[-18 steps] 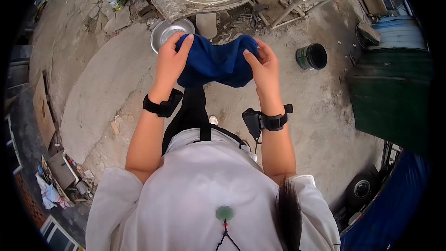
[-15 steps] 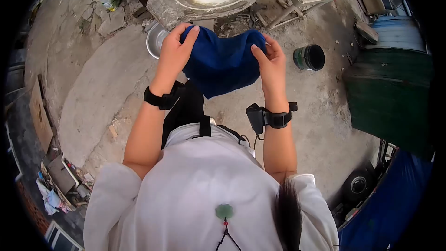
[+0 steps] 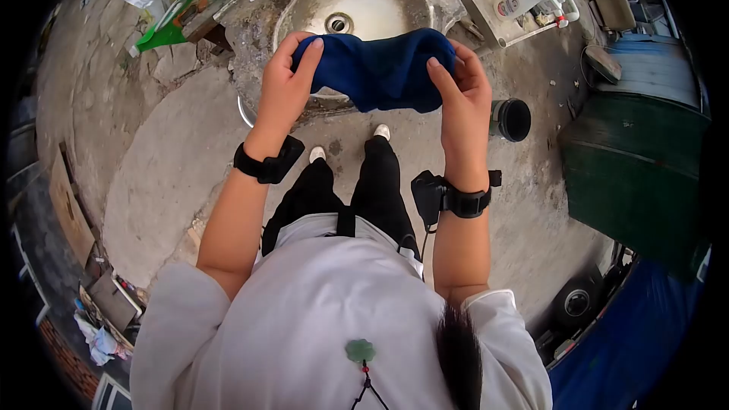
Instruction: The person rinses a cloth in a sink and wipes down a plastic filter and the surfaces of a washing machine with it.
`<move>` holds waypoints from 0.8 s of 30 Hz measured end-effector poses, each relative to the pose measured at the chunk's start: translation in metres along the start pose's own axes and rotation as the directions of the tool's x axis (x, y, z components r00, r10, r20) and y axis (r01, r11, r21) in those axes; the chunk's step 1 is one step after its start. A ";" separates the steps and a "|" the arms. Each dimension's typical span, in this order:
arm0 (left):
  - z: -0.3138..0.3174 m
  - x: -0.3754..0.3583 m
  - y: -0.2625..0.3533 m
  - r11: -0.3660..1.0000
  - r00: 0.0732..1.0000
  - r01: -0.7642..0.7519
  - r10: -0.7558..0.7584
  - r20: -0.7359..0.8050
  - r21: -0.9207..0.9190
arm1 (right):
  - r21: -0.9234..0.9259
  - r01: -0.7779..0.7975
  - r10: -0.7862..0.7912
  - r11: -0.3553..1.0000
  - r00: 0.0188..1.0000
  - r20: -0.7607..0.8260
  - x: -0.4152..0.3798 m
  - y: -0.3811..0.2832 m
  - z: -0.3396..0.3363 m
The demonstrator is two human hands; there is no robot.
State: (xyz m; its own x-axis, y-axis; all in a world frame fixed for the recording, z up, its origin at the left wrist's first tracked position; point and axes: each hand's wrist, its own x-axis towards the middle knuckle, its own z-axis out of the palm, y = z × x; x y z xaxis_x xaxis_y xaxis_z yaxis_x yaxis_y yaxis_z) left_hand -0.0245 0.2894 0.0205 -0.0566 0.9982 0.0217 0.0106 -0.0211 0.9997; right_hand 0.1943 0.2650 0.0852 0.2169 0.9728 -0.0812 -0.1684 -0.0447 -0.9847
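A dark blue cloth (image 3: 380,72) is stretched between my two hands, in front of the near rim of a stained sink basin (image 3: 433,11). My left hand (image 3: 292,68) pinches its left end, thumb on top. At the other end my right hand (image 3: 463,87) grips the cloth, the thumb pressed on the near face and the fingers behind. The cloth sags in the middle and its lower edge hangs loose. Part of the basin, with its round drain (image 3: 339,23), shows beyond the cloth.
A dark bucket (image 3: 512,120) stands on the concrete to the right. Spray bottles (image 3: 524,2) lie on a side table (image 3: 486,15) at the upper right. A green bag (image 3: 190,7) is at the upper left. A metal bowl's rim (image 3: 245,111) peeks out by my left wrist.
Both hands, still holding the cloth, have moved apart slightly, the right one shifting rightward. The cloth's lower edge has risen. I am nearer the sink, and my shoes now show.
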 end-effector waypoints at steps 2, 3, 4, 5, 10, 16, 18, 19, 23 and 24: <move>0.009 0.016 0.006 0.998 0.999 0.012 -0.014 -0.030 -0.056 | -0.029 -0.004 0.006 1.000 0.999 0.052 0.026 0.004 0.005; 0.015 0.020 0.008 0.996 0.998 0.020 -0.024 -0.052 -0.087 | -0.047 -0.009 0.013 0.999 0.996 0.085 0.039 0.005 0.007; 0.020 0.024 0.008 0.997 0.998 0.034 -0.037 -0.054 -0.068 | -0.072 -0.016 0.025 0.997 0.992 0.123 0.051 0.013 0.009; 0.025 0.031 0.009 0.998 0.997 0.035 -0.038 -0.060 -0.049 | -0.171 -0.065 0.092 0.983 0.983 0.156 0.062 0.017 0.007; 0.055 0.057 0.015 0.999 0.999 0.041 -0.040 -0.030 0.019 | -0.415 -0.044 0.277 0.909 0.807 0.521 0.118 0.035 -0.002; 0.065 0.090 -0.018 0.974 0.978 0.206 -0.201 -0.058 0.094 | -0.362 -0.108 0.329 0.926 0.701 0.633 0.181 0.028 -0.019; 0.056 0.087 -0.044 0.963 0.959 0.269 -0.270 0.082 0.019 | -0.210 -0.266 0.337 0.941 0.669 0.662 0.198 0.026 -0.017; 0.062 0.084 -0.049 0.953 0.947 0.300 -0.302 0.109 0.030 | -0.165 -0.331 0.352 0.929 0.654 0.670 0.205 0.026 -0.011; 0.085 0.093 -0.064 0.884 0.838 0.399 -0.459 0.294 0.244 | -0.192 -0.379 0.381 0.905 0.524 0.762 0.220 0.041 0.002; 0.087 0.094 -0.083 0.894 0.853 0.359 -0.432 0.294 0.269 | -0.216 -0.387 0.401 0.896 0.499 0.769 0.227 0.039 -0.003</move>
State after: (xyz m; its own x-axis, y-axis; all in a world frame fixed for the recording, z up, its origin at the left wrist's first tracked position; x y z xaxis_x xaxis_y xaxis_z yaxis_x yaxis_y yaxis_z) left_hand 0.0565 0.3900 -0.0610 0.2402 0.8772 -0.4157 0.2579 0.3552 0.8985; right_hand 0.2397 0.4835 0.0282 -0.6983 0.6420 -0.3165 -0.0269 -0.4654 -0.8847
